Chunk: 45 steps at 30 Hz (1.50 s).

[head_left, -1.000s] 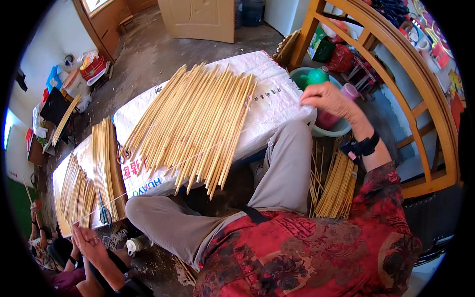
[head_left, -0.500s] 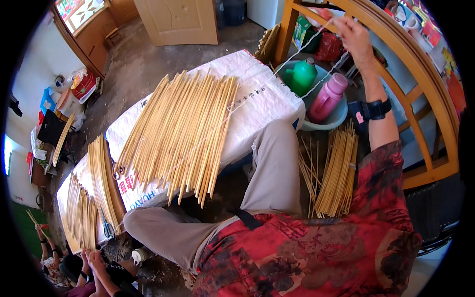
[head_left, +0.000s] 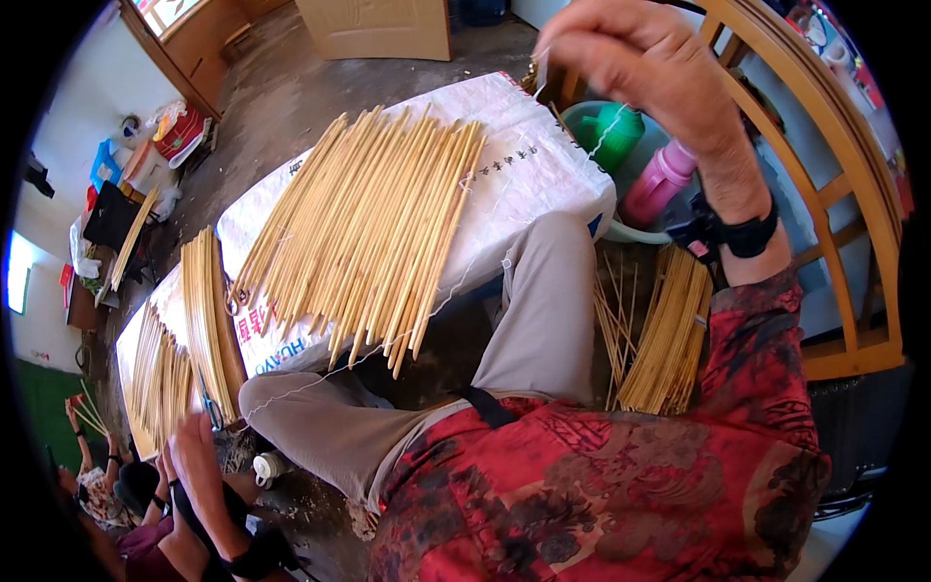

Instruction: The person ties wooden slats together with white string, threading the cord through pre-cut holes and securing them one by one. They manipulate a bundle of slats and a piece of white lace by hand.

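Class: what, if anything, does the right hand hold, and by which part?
The right hand grips thin white string; whether by its end or middle cannot be told.

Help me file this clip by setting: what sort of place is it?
Probably a room in a home doubling as a workspace: long sticks lie spread over a white-covered surface, a green flask and a pink flask sit in a basin, and a panelled door stands beyond.
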Available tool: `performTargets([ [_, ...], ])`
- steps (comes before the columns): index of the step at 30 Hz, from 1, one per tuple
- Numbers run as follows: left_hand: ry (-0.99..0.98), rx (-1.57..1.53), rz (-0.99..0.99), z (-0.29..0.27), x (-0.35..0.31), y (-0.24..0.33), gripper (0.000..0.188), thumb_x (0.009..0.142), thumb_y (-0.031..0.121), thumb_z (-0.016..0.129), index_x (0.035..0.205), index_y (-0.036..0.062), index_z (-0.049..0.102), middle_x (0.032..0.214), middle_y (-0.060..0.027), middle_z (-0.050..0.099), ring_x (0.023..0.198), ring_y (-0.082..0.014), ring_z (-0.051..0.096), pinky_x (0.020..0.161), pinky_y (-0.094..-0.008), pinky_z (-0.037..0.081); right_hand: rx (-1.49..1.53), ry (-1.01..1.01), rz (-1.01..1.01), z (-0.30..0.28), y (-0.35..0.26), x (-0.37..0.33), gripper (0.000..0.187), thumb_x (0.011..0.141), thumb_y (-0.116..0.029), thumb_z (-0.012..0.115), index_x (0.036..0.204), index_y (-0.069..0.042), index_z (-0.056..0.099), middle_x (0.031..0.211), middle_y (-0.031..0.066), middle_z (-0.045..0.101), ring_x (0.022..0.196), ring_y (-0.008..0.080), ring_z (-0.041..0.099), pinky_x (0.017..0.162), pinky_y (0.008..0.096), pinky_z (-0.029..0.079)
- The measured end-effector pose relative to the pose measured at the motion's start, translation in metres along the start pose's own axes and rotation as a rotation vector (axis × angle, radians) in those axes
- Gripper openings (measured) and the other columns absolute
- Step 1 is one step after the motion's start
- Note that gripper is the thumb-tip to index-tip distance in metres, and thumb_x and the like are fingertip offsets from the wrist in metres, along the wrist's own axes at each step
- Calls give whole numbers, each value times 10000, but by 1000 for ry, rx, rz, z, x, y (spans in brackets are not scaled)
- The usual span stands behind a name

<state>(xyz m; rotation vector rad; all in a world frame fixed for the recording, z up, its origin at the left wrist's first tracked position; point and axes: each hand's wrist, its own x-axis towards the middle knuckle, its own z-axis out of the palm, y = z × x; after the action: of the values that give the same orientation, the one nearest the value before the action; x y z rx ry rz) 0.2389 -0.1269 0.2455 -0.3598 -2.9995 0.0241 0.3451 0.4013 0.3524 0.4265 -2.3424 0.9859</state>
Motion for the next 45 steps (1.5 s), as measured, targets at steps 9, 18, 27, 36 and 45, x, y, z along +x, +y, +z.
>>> performTargets([
  [9,30,-1040,605,-85,39,219,307,807,101,596,1094,-5,574,1071,-110,603,1075,-219,533,922,-347,391,161,-198,-158,89,-28,8,155,827,-177,595,861,-27,597,704,161,569,633,314,544,580,347,427],
  [18,-287,-1184,441,-71,42,221,164,873,92,538,978,-6,618,701,-11,564,577,-43,482,549,-178,392,77,-278,-149,70,-8,11,160,809,-175,620,862,-24,624,753,131,610,687,221,592,621,297,448],
  [27,443,-1135,-37,-77,94,-51,202,888,189,541,1035,56,583,714,37,522,483,3,330,396,-153,225,-241,63,328,-74,113,-29,185,855,-226,592,912,-67,667,749,-11,595,671,72,518,648,192,434],
  [36,312,-956,-48,-87,60,-21,234,883,213,548,1047,49,578,739,25,544,464,7,326,383,-148,231,15,-82,525,-24,141,-71,120,827,-152,599,848,-45,650,686,-33,548,622,44,486,555,191,391],
  [45,27,-953,211,-71,36,113,267,878,237,555,1060,42,572,764,13,566,445,12,322,370,-142,237,-204,-299,409,3,201,-147,186,792,-197,613,879,-34,640,789,103,639,755,231,609,709,311,466],
])
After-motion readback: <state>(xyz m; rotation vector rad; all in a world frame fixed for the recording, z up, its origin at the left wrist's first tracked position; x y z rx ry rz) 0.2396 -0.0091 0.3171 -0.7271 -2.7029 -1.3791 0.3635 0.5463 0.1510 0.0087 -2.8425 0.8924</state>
